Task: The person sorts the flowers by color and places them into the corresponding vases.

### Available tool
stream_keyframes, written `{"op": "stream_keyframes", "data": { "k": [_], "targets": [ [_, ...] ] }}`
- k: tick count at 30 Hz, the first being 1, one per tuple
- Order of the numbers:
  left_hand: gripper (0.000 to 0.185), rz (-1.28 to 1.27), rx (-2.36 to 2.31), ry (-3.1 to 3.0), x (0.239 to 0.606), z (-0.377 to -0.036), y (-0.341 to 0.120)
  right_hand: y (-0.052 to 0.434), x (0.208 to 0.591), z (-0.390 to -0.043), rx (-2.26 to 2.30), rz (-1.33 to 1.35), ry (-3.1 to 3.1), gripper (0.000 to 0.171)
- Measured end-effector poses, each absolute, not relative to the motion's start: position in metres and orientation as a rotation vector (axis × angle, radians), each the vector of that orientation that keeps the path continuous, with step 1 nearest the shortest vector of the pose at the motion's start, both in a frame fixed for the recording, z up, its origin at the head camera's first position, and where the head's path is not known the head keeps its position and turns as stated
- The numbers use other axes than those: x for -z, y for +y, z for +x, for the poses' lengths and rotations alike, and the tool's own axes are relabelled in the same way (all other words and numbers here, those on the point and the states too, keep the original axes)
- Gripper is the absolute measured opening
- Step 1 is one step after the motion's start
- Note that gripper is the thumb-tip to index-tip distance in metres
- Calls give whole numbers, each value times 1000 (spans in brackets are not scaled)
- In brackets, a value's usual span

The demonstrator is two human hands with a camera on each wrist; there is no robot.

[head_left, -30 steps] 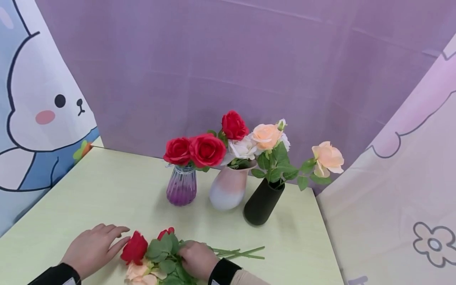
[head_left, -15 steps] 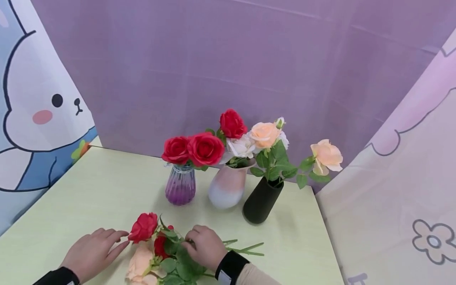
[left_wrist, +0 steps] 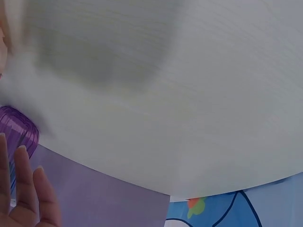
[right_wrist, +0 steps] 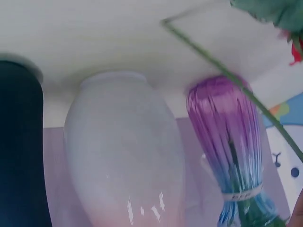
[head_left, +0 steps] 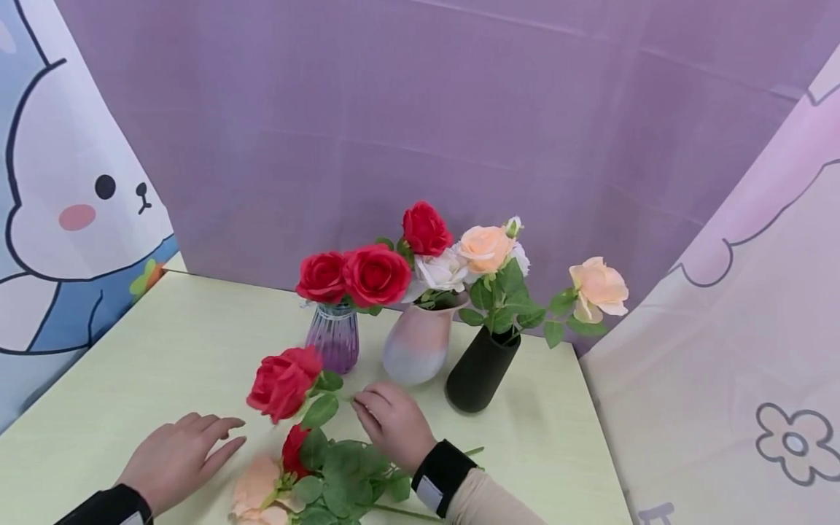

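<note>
My right hand point(head_left: 383, 419) pinches the green stem point(right_wrist: 222, 71) of a red rose point(head_left: 285, 381) and holds it tilted above the table, its bloom just in front of the purple glass vase point(head_left: 333, 337). On the light green table point(head_left: 197, 343), my left hand point(head_left: 177, 459) lies flat with straight fingers point(left_wrist: 23, 198), left of a flower pile. That pile holds a peach rose point(head_left: 256, 485), a small red rose point(head_left: 295, 448) and green leaves point(head_left: 348, 481). It lies between my hands at the near edge.
Three vases stand in a row mid-table. The purple one holds two red roses point(head_left: 357, 275). The pink-white vase point(head_left: 420, 343) holds red and white roses, and the black vase point(head_left: 482, 368) holds peach roses point(head_left: 597, 288). Curtains close in behind and on both sides.
My right hand has lifted one red rose out of the pile, up and toward the vases. The left hand has stayed flat in place.
</note>
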State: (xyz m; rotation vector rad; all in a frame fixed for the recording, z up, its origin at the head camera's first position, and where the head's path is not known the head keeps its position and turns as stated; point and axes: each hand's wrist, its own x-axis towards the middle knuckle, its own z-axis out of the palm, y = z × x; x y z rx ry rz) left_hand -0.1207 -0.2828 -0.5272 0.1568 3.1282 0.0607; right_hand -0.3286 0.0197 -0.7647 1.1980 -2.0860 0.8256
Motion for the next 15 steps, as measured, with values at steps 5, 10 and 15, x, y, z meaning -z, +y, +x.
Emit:
{"op": "stream_keyframes", "data": {
  "k": [5,10,15],
  "targets": [
    [51,177,-61,3168,551,-133,-296,30,727,-334,-902,1152,-1982,46],
    [47,246,-16,3338,695,-185,-372,38,697,-343,-1026,1121,-1889,39],
    [50,239,87,3416,804,-232,-430,45,616,-310,-1329,969,-1828,45]
  ]
}}
